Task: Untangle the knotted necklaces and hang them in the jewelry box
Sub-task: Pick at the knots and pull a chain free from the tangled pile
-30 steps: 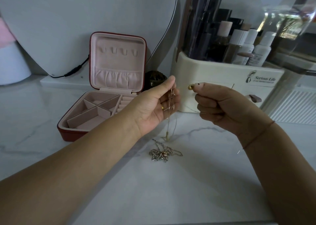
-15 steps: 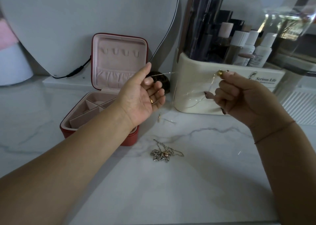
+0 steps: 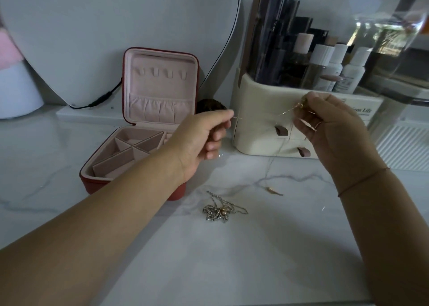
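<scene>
Nearest on the marble countertop (image 3: 232, 266), a knotted cluster of silver necklaces (image 3: 218, 210) lies untouched, well apart from both hands. Just beyond it, a small gold pendant (image 3: 270, 189) rests on the stone, hung from a fine gold chain (image 3: 287, 110) that is held raised between the hands. One end is pinched between thumb and forefinger of the left hand (image 3: 202, 140), its other fingers curled under. The other part is pinched at the fingertips of the right hand (image 3: 332, 131), beside what looks like a gold bead or clasp.

Trouble could be caused mainly by the chain's fineness. If the hands are drawn apart too hard, a thin link could be snapped or any remaining kink pulled tighter. If either pinch is loosened, the chain could be dropped onto the silver cluster and tangled with it. The dragging pendant could also be caught on that cluster if it is swept leftward.

Farther back, the red jewelry box (image 3: 92, 180) stands open, and the hooks (image 3: 162, 73) in its lid are seen unoccupied. The path to them is partly crossed by the left forearm. A cream cosmetics organiser (image 3: 255, 96) filled with bottles (image 3: 352, 73) stands close behind the chain, and its drawer tabs could be snagged. A dark round object (image 3: 209, 104) and a heart-shaped mirror (image 3: 116, 27) are set at the back.
</scene>
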`<action>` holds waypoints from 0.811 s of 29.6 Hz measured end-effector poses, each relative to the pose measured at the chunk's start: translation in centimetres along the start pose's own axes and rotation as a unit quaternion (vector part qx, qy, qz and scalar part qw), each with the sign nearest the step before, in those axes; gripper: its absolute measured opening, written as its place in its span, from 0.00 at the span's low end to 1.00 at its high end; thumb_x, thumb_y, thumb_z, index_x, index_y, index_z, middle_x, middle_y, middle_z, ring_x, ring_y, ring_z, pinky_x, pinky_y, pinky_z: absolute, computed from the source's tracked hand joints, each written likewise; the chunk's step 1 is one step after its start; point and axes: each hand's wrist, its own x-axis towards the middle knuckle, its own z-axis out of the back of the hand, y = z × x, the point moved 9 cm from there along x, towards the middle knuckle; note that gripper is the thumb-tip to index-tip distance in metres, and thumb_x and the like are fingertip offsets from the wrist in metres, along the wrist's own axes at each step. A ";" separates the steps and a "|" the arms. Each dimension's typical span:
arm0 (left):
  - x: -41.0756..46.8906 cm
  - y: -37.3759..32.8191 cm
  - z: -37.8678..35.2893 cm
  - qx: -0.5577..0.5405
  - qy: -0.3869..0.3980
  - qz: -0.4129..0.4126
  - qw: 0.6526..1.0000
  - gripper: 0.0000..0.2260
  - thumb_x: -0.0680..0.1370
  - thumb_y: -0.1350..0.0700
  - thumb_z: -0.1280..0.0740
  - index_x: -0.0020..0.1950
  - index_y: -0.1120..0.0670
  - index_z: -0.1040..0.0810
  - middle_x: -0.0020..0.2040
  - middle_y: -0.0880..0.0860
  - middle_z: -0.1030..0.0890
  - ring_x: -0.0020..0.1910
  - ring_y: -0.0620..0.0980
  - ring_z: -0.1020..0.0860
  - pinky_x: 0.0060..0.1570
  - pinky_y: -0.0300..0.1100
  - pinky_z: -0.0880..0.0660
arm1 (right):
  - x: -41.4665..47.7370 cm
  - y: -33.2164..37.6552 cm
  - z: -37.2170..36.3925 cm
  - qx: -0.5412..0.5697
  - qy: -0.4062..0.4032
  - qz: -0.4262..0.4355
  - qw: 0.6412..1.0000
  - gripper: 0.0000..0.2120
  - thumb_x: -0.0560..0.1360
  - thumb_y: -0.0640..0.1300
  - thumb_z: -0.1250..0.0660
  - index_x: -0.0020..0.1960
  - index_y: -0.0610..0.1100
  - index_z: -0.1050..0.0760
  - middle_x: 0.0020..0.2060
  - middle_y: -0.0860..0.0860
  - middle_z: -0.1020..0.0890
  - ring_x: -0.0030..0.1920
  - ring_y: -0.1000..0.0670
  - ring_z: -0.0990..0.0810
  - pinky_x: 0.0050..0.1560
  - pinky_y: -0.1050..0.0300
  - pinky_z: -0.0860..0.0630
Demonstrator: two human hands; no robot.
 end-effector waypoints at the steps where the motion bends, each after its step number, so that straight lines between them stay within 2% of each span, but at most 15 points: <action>1: -0.2 -0.1 0.0 0.057 -0.006 -0.013 0.998 0.12 0.78 0.53 0.35 0.35 0.53 0.26 0.26 0.47 0.34 0.23 0.43 0.39 0.21 0.34 0.41 | 0.1 0.1 0.0 0.013 0.003 0.002 1.000 0.08 0.79 0.42 0.38 0.41 0.45 0.26 0.35 0.52 0.23 0.38 0.54 0.24 0.49 0.59 0.23; 4: -0.6 -0.6 -0.1 0.194 -0.033 -0.060 0.979 0.12 0.77 0.51 0.33 0.36 0.55 0.23 0.25 0.46 0.33 0.23 0.43 0.36 0.25 0.36 0.39 | 0.1 0.2 -0.5 0.049 0.040 0.003 0.998 0.08 0.79 0.43 0.38 0.41 0.44 0.26 0.34 0.52 0.24 0.36 0.55 0.27 0.42 0.63 0.26; 7: -0.6 -0.7 -0.5 0.277 -0.043 -0.093 0.955 0.10 0.76 0.50 0.33 0.38 0.55 0.21 0.24 0.42 0.30 0.24 0.39 0.32 0.30 0.35 0.35 | -0.2 0.4 -1.6 0.036 0.083 0.013 0.996 0.08 0.79 0.43 0.38 0.41 0.44 0.26 0.34 0.52 0.24 0.36 0.55 0.27 0.40 0.63 0.26; 10: -0.7 -0.7 -0.9 0.318 -0.037 -0.118 0.940 0.06 0.76 0.50 0.32 0.42 0.51 0.20 0.36 0.46 0.22 0.34 0.40 0.26 0.39 0.35 0.30 | -0.7 0.1 -2.9 0.023 0.118 0.000 0.993 0.07 0.77 0.42 0.38 0.43 0.42 0.26 0.34 0.51 0.23 0.34 0.55 0.26 0.37 0.64 0.26; 12: -0.9 -1.1 -1.2 0.295 -0.029 -0.131 0.946 0.03 0.75 0.50 0.30 0.46 0.48 0.19 0.44 0.45 0.19 0.41 0.40 0.23 0.43 0.29 0.29 | -1.1 -0.3 -3.9 -0.001 0.144 -0.008 0.989 0.06 0.74 0.43 0.36 0.43 0.41 0.25 0.33 0.50 0.21 0.34 0.55 0.25 0.37 0.64 0.26; 13: -1.1 -1.4 -1.5 0.269 -0.022 -0.142 0.953 0.05 0.73 0.51 0.29 0.48 0.48 0.19 0.46 0.45 0.18 0.43 0.39 0.23 0.45 0.27 0.28 | -1.2 -0.5 -4.3 -0.019 0.155 -0.010 0.988 0.06 0.73 0.44 0.35 0.43 0.41 0.25 0.33 0.50 0.21 0.33 0.54 0.25 0.37 0.64 0.26; 16: -1.5 -2.2 -2.5 0.202 0.013 -0.175 0.963 0.13 0.70 0.53 0.25 0.53 0.51 0.20 0.49 0.49 0.17 0.48 0.41 0.20 0.52 0.33 0.24 | -1.7 -1.3 -5.3 -0.066 0.171 -0.015 0.983 0.06 0.70 0.45 0.33 0.42 0.41 0.24 0.32 0.49 0.20 0.32 0.54 0.25 0.36 0.63 0.27; 20: -1.9 -2.6 -2.8 0.165 0.009 -0.197 0.966 0.13 0.69 0.60 0.25 0.51 0.53 0.21 0.45 0.53 0.16 0.46 0.48 0.18 0.49 0.39 0.21 | -2.1 -2.2 -6.2 -0.085 0.182 -0.029 0.979 0.07 0.68 0.44 0.32 0.40 0.40 0.25 0.30 0.48 0.22 0.29 0.54 0.27 0.33 0.65 0.28; 24: -1.8 -2.5 -2.2 0.148 -0.010 -0.205 0.967 0.07 0.72 0.60 0.27 0.49 0.52 0.19 0.41 0.53 0.15 0.44 0.50 0.16 0.50 0.43 0.20 | -2.2 -2.8 -6.2 -0.099 0.182 -0.046 0.977 0.07 0.68 0.44 0.31 0.39 0.41 0.26 0.28 0.49 0.24 0.29 0.54 0.30 0.31 0.65 0.31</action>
